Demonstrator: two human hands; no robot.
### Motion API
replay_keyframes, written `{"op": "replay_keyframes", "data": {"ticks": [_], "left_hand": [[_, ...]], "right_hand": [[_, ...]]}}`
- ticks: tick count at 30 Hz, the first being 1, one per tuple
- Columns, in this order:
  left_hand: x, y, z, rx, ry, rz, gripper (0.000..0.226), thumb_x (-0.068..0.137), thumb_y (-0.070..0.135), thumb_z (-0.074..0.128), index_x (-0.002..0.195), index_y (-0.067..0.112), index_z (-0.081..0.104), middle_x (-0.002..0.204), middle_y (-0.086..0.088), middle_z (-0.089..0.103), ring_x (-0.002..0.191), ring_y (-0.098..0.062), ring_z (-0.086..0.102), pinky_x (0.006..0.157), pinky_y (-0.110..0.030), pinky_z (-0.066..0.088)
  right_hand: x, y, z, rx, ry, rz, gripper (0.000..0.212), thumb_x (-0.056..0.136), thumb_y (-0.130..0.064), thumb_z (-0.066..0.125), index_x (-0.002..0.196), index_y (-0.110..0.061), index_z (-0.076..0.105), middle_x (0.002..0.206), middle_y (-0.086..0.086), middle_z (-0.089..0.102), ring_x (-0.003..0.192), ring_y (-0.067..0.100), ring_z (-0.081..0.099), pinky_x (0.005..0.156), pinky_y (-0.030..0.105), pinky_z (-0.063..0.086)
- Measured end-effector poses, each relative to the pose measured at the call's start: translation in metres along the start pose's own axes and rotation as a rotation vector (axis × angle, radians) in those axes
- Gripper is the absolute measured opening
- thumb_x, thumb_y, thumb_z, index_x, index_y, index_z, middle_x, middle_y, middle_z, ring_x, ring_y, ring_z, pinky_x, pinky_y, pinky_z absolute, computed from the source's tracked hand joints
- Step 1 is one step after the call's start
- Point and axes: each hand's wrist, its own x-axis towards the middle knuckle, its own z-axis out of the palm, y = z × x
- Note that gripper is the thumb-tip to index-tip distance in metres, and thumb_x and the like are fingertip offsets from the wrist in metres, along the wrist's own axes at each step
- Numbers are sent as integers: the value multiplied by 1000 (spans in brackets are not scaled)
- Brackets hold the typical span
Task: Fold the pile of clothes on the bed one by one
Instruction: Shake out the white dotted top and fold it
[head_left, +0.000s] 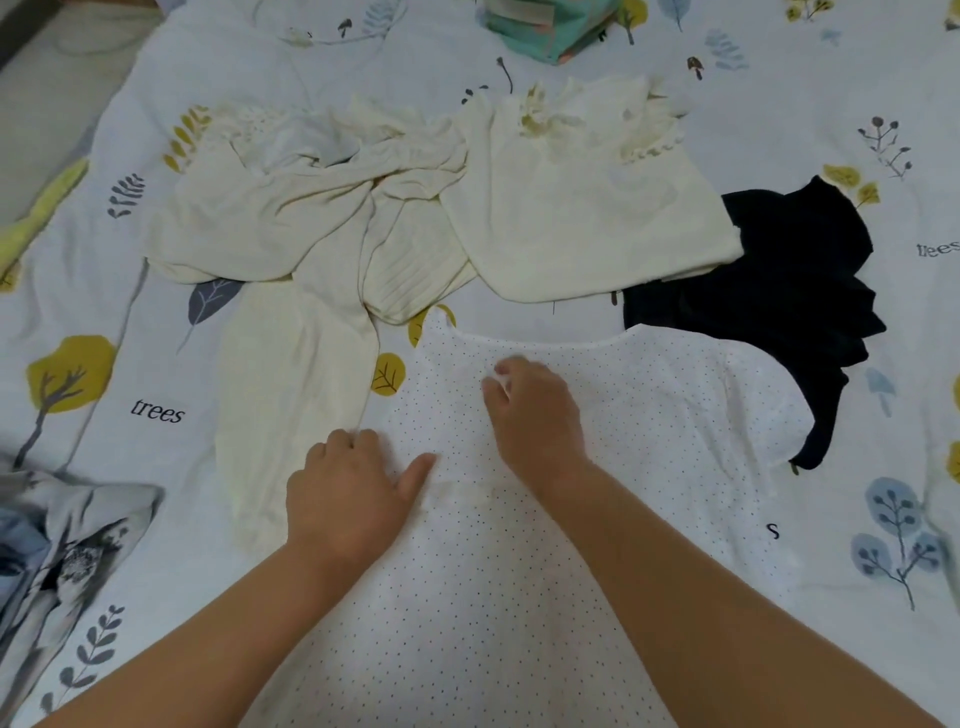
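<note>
Across the bed (779, 78), near the front: white dotted top (623, 415) spread flat, not yet folded. Beyond it, still unfolded: crumpled cream garment (291, 218), cream blouse (582, 208) just beside it, dark garment (789, 270) partly tucked under the blouse and the dotted top. Folded teal item (545, 26) at the far edge, possibly done already. By this reckoning, early days, most of the pile left. Left hand (348, 499) resting on the dotted top's left edge, fingers (343, 441) curled, thumb out flat. Right hand (535, 410) near the neckline, fingers (498, 379) bent and pinching a bit of the white fabric.
</note>
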Motion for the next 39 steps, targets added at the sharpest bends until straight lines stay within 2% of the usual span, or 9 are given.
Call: {"op": "replay_keyframes", "data": {"ticks": [6, 11, 13, 17, 22, 24, 26, 31, 39], "left_hand": [[-2, -17, -1, -148, -97, -34, 27, 84, 25, 53, 68, 15, 34, 63, 4, 42, 55, -12, 38, 50, -24, 30], [5, -44, -9, -322, 1, -147, 18, 87, 15, 52, 70, 13, 45, 63, 1, 50, 59, -16, 46, 50, -24, 29], [2, -45, -10, -310, 12, -145, 5, 84, 12, 52, 81, 13, 48, 74, -1, 54, 67, -22, 49, 54, -28, 33], [-1, -45, 2, -205, 234, 167, 53, 74, 27, 47, 120, 3, 52, 114, -16, 56, 98, -33, 53, 77, -40, 43], [8, -35, 26, 150, -8, 484, 64, 96, 52, 10, 143, 15, 32, 149, -8, 34, 140, -24, 22, 112, -47, 16], [15, -36, 30, 233, -106, 448, 76, 90, 61, -4, 144, 18, 29, 151, -5, 28, 140, -25, 22, 108, -54, 18], [17, -30, 19, 206, -144, 424, 71, 91, 60, 12, 131, 17, 52, 140, -10, 48, 129, -31, 45, 98, -62, 33], [15, -4, -6, -15, -53, 379, 47, 93, 42, 35, 126, 16, 55, 138, -8, 47, 130, -28, 41, 109, -55, 19], [11, 47, -7, -131, -78, 456, 31, 95, 28, 41, 121, 20, 57, 125, 3, 54, 115, -16, 48, 101, -31, 29]], "right_hand": [[52, -17, 24, -105, -213, 84, 23, 96, -20, 46, 110, -5, 57, 98, 7, 58, 95, 24, 56, 74, 29, 41], [60, -22, 38, 137, -45, 3, 13, 93, -18, 51, 103, -15, 60, 96, 2, 61, 90, 18, 48, 74, 27, 34], [56, -23, 45, -115, -10, -17, 31, 93, -23, 52, 123, -12, 48, 114, 8, 55, 105, 23, 47, 84, 31, 38], [29, -27, 50, -263, 185, -73, 60, 97, -29, 42, 148, -16, 14, 152, 14, 16, 140, 28, 16, 112, 42, 19], [8, -2, 69, -620, -321, -200, 61, 100, -45, 15, 148, -22, -15, 154, 6, -26, 142, 23, -22, 112, 52, -13], [12, 0, 61, -553, -371, -200, 60, 100, -44, 18, 149, -24, -11, 156, 5, -21, 144, 23, -17, 114, 51, -8], [12, -4, 43, -420, -313, -223, 56, 101, -37, 26, 150, -21, 4, 158, 7, -5, 145, 24, -3, 117, 45, 2], [-7, 30, -29, -272, 168, -72, 42, 94, -11, 44, 136, -13, 44, 137, 9, 43, 123, 23, 40, 100, 33, 32], [-34, 123, -114, -295, 279, 555, 56, 92, -11, 47, 143, -9, 26, 133, 25, 35, 120, 38, 33, 98, 47, 30]]}}
